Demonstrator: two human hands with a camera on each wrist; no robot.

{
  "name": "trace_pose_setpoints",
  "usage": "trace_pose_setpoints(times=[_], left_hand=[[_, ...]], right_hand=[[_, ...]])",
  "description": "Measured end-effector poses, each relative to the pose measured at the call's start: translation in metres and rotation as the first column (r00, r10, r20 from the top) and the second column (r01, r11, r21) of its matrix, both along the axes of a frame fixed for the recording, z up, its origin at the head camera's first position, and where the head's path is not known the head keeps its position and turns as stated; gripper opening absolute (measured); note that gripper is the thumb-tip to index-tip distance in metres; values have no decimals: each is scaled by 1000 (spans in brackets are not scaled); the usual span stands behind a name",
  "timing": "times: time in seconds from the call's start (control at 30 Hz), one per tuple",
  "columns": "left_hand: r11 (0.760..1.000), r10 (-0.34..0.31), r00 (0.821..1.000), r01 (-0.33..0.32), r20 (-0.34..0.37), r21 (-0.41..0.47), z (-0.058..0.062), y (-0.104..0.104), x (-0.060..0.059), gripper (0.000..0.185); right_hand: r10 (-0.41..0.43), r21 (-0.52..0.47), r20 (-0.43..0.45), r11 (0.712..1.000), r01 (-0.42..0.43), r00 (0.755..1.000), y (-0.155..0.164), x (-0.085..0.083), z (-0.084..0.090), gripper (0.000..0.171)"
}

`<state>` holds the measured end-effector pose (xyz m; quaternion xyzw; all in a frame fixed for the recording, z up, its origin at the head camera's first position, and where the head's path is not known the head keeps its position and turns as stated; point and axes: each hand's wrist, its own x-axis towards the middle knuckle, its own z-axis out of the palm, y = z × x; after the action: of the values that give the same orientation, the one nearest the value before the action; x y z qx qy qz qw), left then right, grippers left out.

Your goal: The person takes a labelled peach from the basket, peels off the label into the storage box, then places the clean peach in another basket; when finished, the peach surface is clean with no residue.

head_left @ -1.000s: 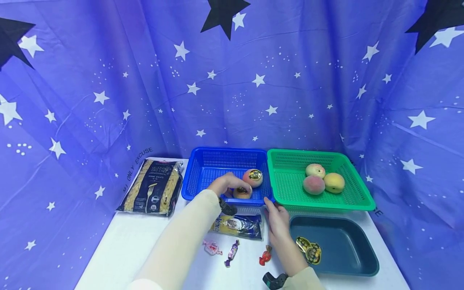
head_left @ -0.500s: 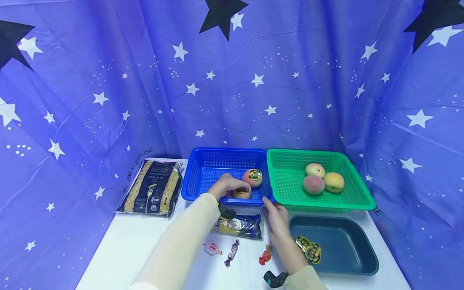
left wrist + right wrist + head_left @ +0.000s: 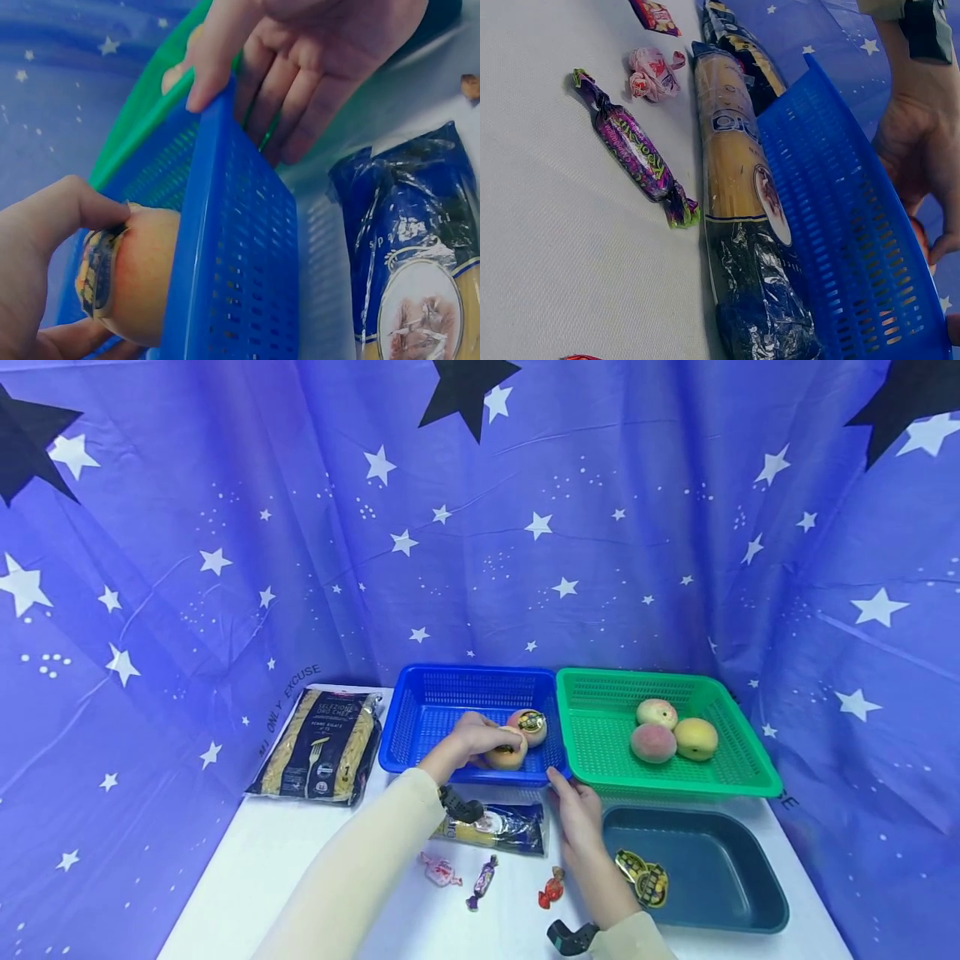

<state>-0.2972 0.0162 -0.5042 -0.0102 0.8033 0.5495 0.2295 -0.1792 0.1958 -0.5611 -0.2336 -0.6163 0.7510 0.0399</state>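
Note:
In the head view my left hand [image 3: 471, 739] reaches into the blue plastic basket [image 3: 420, 718] and grips a peach [image 3: 507, 760] near the front wall. The left wrist view shows thumb and fingers on opposite sides of this peach [image 3: 150, 274], with a black-and-gold sticker [image 3: 96, 270] on the side facing my palm. Close behind it lies a second stickered peach [image 3: 517, 718]. My right hand [image 3: 579, 818] holds the basket's front right corner. Its thumb presses on the rim while the fingers lie along the outside of the wall.
A green basket [image 3: 592, 752] with three fruits adjoins on the right. Before it stands a dark tray [image 3: 712, 868] with gold-and-black stickers [image 3: 643, 878]. A spaghetti pack [image 3: 502, 828] and wrapped candies [image 3: 483, 882] lie in front; a penne bag [image 3: 318, 747] lies left.
The left hand and its peach have shifted slightly, and more of the peach's pale side faces the head camera. The right hand stays at the basket's corner.

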Motion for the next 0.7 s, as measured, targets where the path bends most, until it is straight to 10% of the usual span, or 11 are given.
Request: trace_pose_setpoints(times=[0.33,0.7], left_hand=[[984,103,983,-78,-154,162,2,-3,15,58],[973,143,923,-65,-358,220,20,-4,67,58]], right_hand=[[8,-19,-3,1000,-8,1000,0,-2,-1,77],[8,10,25,1000,-8,1000,1,0,-2,81]])
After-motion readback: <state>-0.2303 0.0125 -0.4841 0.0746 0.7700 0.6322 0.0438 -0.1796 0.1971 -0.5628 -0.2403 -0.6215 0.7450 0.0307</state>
